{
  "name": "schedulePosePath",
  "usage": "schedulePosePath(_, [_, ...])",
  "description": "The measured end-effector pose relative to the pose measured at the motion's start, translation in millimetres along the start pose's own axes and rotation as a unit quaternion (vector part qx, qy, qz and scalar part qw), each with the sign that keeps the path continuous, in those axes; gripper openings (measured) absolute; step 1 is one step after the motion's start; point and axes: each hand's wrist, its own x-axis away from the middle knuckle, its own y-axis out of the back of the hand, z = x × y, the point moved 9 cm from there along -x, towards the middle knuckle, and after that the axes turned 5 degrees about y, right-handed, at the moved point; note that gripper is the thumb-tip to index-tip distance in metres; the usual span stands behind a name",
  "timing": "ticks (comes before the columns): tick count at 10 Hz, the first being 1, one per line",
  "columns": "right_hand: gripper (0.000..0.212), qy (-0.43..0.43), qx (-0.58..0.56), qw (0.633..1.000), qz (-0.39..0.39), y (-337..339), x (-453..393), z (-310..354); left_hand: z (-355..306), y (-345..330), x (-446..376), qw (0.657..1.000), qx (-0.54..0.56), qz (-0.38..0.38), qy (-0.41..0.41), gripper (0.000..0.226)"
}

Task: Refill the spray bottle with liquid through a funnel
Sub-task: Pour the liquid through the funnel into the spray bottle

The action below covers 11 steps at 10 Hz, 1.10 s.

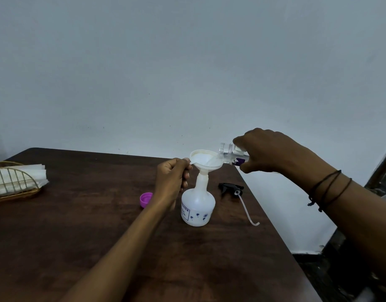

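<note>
A white spray bottle (198, 205) with blue flower prints stands upright on the dark wooden table (100, 236), its top off. A white funnel (204, 161) sits in its neck. My left hand (172, 182) pinches the funnel's tab at the rim's left side. My right hand (272, 152) holds a clear bottle (230, 154) with a purple label, tipped on its side with its open mouth over the funnel's right rim. Clear liquid runs from it into the funnel. The black trigger spray head (230, 188) with its white dip tube (248, 212) lies on the table to the right.
A purple cap (145, 199) lies on the table left of the spray bottle, behind my left forearm. A gold wire basket (11, 186) holding white paper stands at the table's far left. The table's right edge runs close past the dip tube. A pale wall is behind.
</note>
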Motion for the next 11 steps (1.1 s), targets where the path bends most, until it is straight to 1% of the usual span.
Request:
schedulePosePath(5, [0.031, 0.002, 0.03, 1.0, 0.007, 7, -1, 4, 1, 1, 1, 1.0, 0.002, -0.002, 0.001, 0.026])
schedulePosePath(9, [0.029, 0.016, 0.06, 0.998, -0.01, 11, -3, 9, -1, 0, 3, 1.0, 0.004, 0.002, 0.002, 0.026])
schedulePosePath(11, [0.027, 0.021, 0.081, 0.997, -0.005, 13, -4, 16, -1, 1, 3, 1.0, 0.003, 0.003, 0.002, 0.027])
